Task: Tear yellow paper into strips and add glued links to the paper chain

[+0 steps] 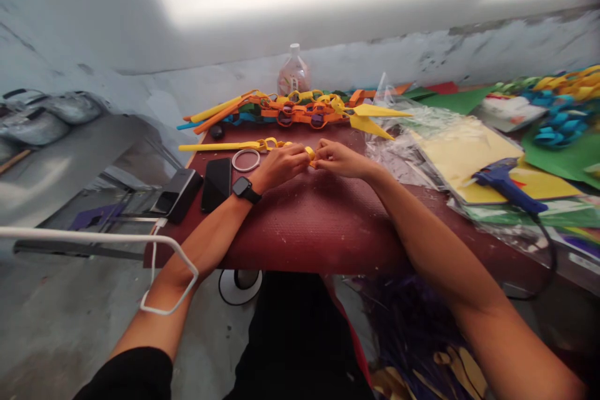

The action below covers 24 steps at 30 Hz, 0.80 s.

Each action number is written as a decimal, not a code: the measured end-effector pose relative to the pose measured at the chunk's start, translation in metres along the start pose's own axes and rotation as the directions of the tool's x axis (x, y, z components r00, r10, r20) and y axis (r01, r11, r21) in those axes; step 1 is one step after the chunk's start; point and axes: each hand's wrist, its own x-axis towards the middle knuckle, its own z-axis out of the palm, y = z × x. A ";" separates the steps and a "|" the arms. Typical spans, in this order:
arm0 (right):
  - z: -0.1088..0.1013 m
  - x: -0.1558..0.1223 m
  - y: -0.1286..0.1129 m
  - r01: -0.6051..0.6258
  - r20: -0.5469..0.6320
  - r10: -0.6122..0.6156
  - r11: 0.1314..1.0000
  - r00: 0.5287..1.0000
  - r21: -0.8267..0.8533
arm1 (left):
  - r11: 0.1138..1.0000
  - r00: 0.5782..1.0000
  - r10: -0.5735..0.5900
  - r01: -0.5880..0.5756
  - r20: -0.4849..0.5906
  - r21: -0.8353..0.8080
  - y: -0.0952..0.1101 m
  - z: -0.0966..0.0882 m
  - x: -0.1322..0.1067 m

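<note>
Above the dark red table (300, 231), my left hand (284, 165) and my right hand (341, 159) meet with fingers pinched. Between them shows a yellow paper loop (310, 153), partly hidden by the fingertips. Yellow paper links (269, 142) run leftward from behind my left hand to a rolled yellow paper stick (210, 147) lying on the table. A watch is on my left wrist. Close to that wrist lie a pale ring-shaped roll (245, 160) and a black phone (217, 184).
Orange and yellow paper chains (309, 114) are heaped at the back, before a plastic bottle (294, 72). On the right, a blue glue gun (509, 182) rests on yellow paper sheets (464, 150), its cord trailing down. A white cable (94, 235) crosses my left forearm.
</note>
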 end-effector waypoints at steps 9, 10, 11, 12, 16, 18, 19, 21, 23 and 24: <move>-0.009 -0.004 -0.012 -0.059 -0.103 0.047 0.991 0.994 -0.118 | 0.997 0.999 -0.033 0.031 -0.027 -0.076 -0.005 0.008 -0.003; -0.013 -0.009 -0.020 -0.067 -0.151 0.044 0.986 0.988 -0.154 | 0.995 0.999 -0.042 0.039 -0.022 -0.093 -0.005 0.008 -0.004; -0.017 -0.015 -0.029 -0.076 -0.202 0.037 0.979 0.979 -0.189 | 0.993 0.999 -0.050 0.048 -0.018 -0.107 -0.005 0.009 -0.004; -0.022 -0.024 -0.039 -0.085 -0.254 0.028 0.972 0.967 -0.217 | 0.992 0.998 -0.065 0.062 -0.020 -0.114 -0.005 0.010 -0.004; -0.040 -0.081 -0.072 -0.176 -0.392 0.066 0.952 0.918 -0.251 | 0.987 0.996 -0.084 0.081 -0.017 -0.141 -0.005 0.013 -0.005; -0.050 -0.122 -0.072 -0.283 -0.495 0.109 0.914 0.862 -0.291 | 0.988 0.997 -0.075 0.073 -0.012 -0.137 -0.004 0.014 -0.005; -0.056 -0.144 -0.067 -0.359 -0.551 0.138 0.878 0.823 -0.317 | 0.989 0.997 -0.073 0.071 -0.009 -0.130 -0.003 0.013 -0.004; -0.069 -0.188 -0.047 -0.536 -0.669 0.190 0.765 0.719 -0.359 | 0.990 0.997 -0.071 0.070 0.000 -0.122 -0.001 0.013 -0.004; -0.083 -0.229 -0.023 -0.697 -0.775 0.201 0.608 0.599 -0.380 | 0.990 0.998 -0.068 0.069 0.006 -0.122 0.002 0.012 -0.002; -0.090 -0.246 -0.010 -0.758 -0.805 0.208 0.525 0.556 -0.387 | 0.990 0.998 -0.066 0.067 0.009 -0.126 0.003 0.012 -0.002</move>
